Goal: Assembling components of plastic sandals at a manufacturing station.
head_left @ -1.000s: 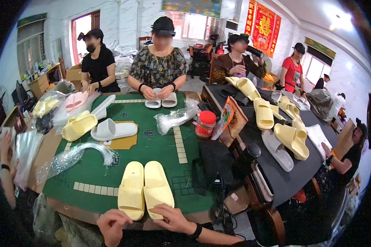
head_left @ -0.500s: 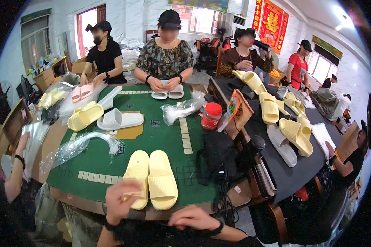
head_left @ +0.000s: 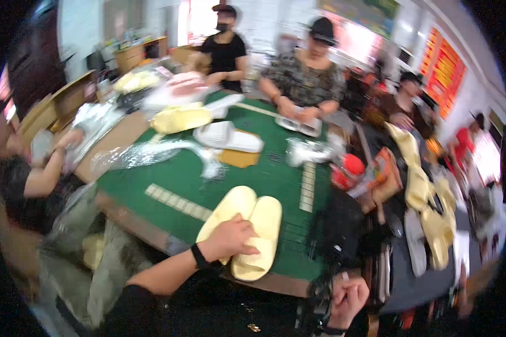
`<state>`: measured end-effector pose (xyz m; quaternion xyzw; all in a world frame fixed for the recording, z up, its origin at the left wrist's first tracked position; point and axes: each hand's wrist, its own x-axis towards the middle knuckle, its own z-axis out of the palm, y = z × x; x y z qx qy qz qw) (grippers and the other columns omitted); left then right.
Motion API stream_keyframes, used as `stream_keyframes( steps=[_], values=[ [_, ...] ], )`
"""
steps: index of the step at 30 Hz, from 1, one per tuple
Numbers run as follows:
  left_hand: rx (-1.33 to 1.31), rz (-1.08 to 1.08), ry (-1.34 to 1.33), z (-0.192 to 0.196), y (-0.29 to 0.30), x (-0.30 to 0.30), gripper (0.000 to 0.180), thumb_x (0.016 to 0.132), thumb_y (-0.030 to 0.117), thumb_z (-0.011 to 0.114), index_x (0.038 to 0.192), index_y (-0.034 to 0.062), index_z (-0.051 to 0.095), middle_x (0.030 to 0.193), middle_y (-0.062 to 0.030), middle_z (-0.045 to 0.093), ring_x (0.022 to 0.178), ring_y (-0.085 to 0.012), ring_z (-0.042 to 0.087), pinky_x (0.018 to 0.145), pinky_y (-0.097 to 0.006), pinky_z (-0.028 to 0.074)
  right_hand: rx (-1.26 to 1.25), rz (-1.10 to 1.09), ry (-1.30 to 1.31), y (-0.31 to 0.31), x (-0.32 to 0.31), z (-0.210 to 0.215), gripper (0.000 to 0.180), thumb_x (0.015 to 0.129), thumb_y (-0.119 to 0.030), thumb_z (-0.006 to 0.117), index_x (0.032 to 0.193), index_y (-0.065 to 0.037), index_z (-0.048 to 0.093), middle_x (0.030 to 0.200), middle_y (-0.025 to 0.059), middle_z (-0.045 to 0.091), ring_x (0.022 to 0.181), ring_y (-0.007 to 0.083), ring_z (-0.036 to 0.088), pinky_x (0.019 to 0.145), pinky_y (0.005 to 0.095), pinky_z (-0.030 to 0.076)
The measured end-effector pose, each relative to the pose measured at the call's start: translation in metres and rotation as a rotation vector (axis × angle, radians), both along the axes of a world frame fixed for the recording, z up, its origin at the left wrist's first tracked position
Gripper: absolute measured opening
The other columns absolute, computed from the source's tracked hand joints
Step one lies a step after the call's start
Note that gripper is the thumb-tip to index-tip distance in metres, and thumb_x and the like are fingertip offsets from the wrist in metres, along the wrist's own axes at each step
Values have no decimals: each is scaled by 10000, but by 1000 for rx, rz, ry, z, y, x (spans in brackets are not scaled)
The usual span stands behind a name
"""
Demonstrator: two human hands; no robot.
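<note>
A pair of pale yellow slippers [head_left: 267, 219] lies side by side near the table's front edge, toes pointing away from me. My left hand [head_left: 230, 238] rests over them. It covers most of the left slipper's strap, and its fingertips and thumb reach onto the right slipper's strap. The fingers look loosely spread, with nothing gripped between them. Off the table's front edge to the right, my right hand [head_left: 349, 295] is raised with curled fingers. A small pale bit shows at its fingertips, too blurred to name.
A green table [head_left: 180, 171] carries a row of white tiles [head_left: 177, 202], clear plastic bags [head_left: 146, 154], a white slipper [head_left: 230, 137], another yellow slipper [head_left: 180, 118] and a red-lidded jar [head_left: 348, 171]. More slippers lie on a dark table [head_left: 399, 286] at right. Several co-workers sit around.
The view has swung right-down, shifting the scene. My left hand has come down onto the yellow slippers. My right hand has moved away from them to the right.
</note>
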<state>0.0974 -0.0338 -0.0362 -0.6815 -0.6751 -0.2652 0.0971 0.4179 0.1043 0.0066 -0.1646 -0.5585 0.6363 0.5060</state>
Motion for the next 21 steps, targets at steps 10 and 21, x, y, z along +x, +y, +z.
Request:
stream_keyframes(
  steps=[10, 21],
  values=[
    [246, 840, 394, 143, -129, -183, 688, 649, 380, 813, 1263, 202, 558, 1268, -68, 539, 1270, -354, 379, 981, -539, 334, 38, 26, -282, 0, -2, 8, 279, 991, -258, 557, 912, 1, 623, 603, 31, 513, 519, 107, 447, 480, 255, 352],
    [-100, -982, -512, 151, -186, -14, 647, 854, 604, 531, 1071, -2, 606, 1017, -113, 610, 1008, -299, 581, 873, -435, 458, 90, 309, -234, 13, 56, -25, 314, 939, -328, 623, 895, -18, 594, 608, 34, 480, 518, 123, 421, 528, 302, 421]
  ],
)
